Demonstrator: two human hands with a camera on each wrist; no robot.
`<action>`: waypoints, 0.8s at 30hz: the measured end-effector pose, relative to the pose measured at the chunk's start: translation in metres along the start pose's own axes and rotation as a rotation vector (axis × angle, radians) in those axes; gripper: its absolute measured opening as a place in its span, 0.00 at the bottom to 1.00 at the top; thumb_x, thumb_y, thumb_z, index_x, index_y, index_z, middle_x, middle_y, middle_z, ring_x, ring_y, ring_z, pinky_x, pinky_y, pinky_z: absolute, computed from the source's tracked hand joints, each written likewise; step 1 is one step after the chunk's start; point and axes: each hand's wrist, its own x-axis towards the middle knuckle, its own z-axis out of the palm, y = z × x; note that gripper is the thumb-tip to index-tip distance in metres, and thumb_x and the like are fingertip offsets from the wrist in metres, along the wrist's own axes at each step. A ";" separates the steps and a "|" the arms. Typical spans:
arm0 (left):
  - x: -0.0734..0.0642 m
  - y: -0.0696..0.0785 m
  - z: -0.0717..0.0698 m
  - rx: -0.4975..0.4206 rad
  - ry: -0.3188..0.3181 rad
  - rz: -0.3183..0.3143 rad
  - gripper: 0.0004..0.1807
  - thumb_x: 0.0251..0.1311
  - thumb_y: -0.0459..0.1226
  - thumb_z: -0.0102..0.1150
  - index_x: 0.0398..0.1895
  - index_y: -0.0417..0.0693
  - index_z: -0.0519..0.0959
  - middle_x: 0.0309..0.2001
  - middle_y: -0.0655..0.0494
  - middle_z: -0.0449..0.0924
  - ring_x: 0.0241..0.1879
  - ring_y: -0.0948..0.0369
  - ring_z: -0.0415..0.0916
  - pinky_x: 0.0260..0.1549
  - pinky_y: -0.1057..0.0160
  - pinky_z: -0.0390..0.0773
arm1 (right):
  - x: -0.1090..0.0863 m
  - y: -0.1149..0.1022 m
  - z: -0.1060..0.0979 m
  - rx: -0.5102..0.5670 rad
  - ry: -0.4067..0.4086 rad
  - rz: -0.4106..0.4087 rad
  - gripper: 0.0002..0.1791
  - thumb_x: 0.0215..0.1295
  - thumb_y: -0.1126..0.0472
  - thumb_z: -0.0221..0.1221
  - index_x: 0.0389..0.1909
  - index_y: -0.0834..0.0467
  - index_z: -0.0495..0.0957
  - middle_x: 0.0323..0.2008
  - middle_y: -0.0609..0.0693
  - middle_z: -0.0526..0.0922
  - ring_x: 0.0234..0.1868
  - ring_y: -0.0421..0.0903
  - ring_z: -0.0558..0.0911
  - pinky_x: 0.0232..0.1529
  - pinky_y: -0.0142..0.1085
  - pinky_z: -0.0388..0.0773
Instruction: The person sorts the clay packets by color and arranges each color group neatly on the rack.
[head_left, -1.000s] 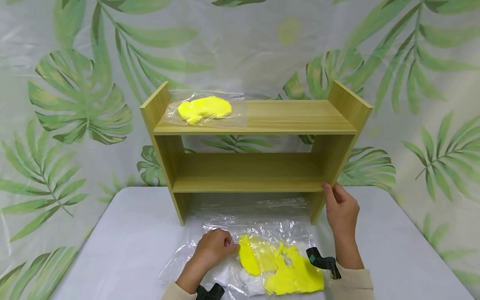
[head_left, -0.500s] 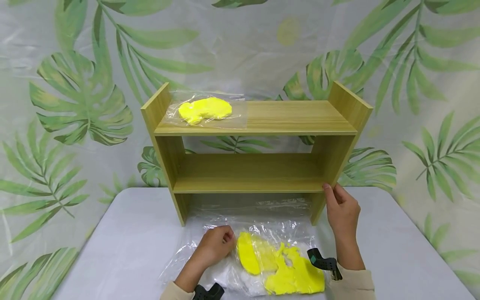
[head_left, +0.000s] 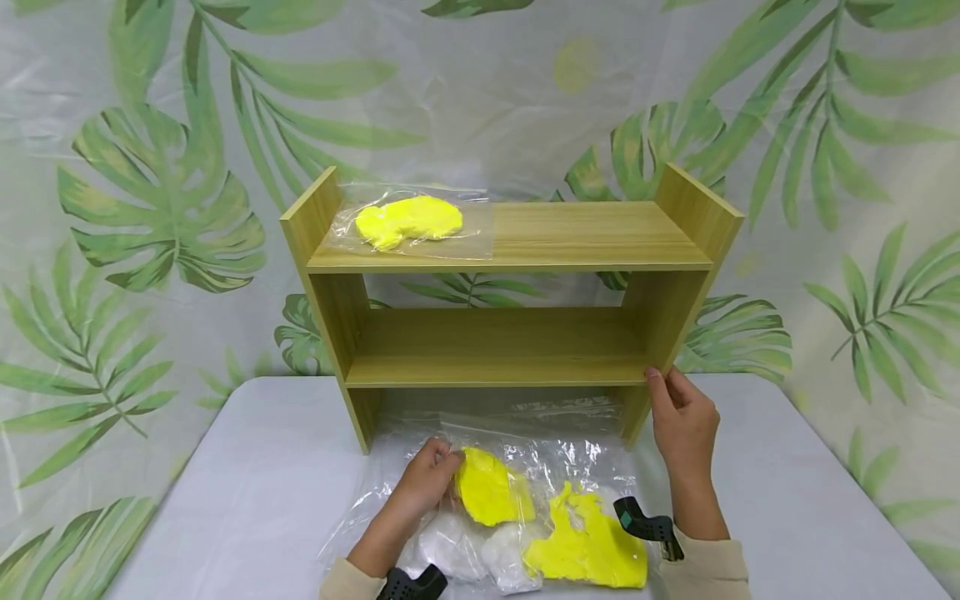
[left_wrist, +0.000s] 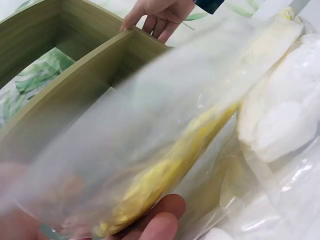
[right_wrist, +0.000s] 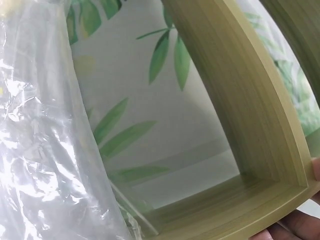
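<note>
My left hand point(head_left: 423, 482) pinches the left edge of a small clear plastic bag with a flat yellow lump point(head_left: 491, 490) inside. In the left wrist view, fingers sit under the yellow lump point(left_wrist: 165, 175), and the bag's clear film point(left_wrist: 105, 130) is blurred. My right hand point(head_left: 686, 421) grips the right side panel point(head_left: 671, 329) of a two-tier wooden shelf point(head_left: 495, 346), at the lower board's height. Below, a ragged yellow piece point(head_left: 592, 546) and white lumps point(head_left: 450, 543) lie in clear plastic point(head_left: 356, 508) on the table.
On the shelf's top board, at the left, lies another clear bag with a yellow lump point(head_left: 412, 221). The white table point(head_left: 247, 467) extends to both sides. Behind it hangs a leaf-print cloth point(head_left: 510, 100). Black wrist mounts point(head_left: 648, 527) sit at both sleeves.
My left hand has moved up and forward, bringing the small bag with its yellow lump along and uncovering more of the white lumps. My right hand stays on the shelf panel.
</note>
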 end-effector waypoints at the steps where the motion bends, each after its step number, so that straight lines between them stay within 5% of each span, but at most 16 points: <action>1: 0.000 -0.001 0.000 -0.042 -0.024 -0.011 0.13 0.66 0.41 0.53 0.39 0.40 0.64 0.30 0.48 0.72 0.19 0.60 0.73 0.20 0.63 0.79 | 0.000 0.000 0.000 -0.001 -0.001 -0.001 0.20 0.68 0.45 0.56 0.52 0.53 0.83 0.42 0.54 0.86 0.35 0.17 0.73 0.35 0.15 0.69; 5: 0.001 -0.002 -0.001 -0.116 -0.080 -0.002 0.25 0.63 0.36 0.60 0.54 0.33 0.60 0.31 0.45 0.78 0.19 0.61 0.76 0.20 0.64 0.79 | 0.001 0.000 0.000 0.001 -0.002 -0.003 0.20 0.68 0.45 0.56 0.52 0.53 0.83 0.43 0.53 0.86 0.35 0.17 0.73 0.35 0.14 0.69; 9: 0.001 -0.001 -0.002 -0.081 -0.097 0.019 0.34 0.60 0.31 0.61 0.65 0.28 0.57 0.29 0.47 0.79 0.18 0.61 0.75 0.22 0.63 0.80 | 0.001 -0.001 0.000 0.003 0.001 -0.002 0.20 0.67 0.45 0.57 0.51 0.52 0.84 0.42 0.53 0.86 0.35 0.18 0.73 0.34 0.15 0.70; 14: 0.000 0.004 -0.007 -0.039 -0.080 0.027 0.33 0.61 0.28 0.59 0.66 0.25 0.58 0.31 0.46 0.80 0.21 0.61 0.76 0.24 0.61 0.80 | 0.001 -0.001 0.000 0.008 -0.004 0.002 0.20 0.67 0.45 0.57 0.50 0.53 0.84 0.42 0.53 0.86 0.35 0.18 0.73 0.34 0.15 0.70; 24: 0.002 0.010 -0.025 -0.097 0.019 0.069 0.29 0.64 0.32 0.57 0.66 0.33 0.60 0.35 0.42 0.83 0.26 0.56 0.80 0.28 0.59 0.82 | 0.001 0.001 0.000 0.008 0.007 -0.016 0.19 0.67 0.46 0.58 0.49 0.53 0.84 0.41 0.54 0.86 0.34 0.16 0.73 0.33 0.15 0.70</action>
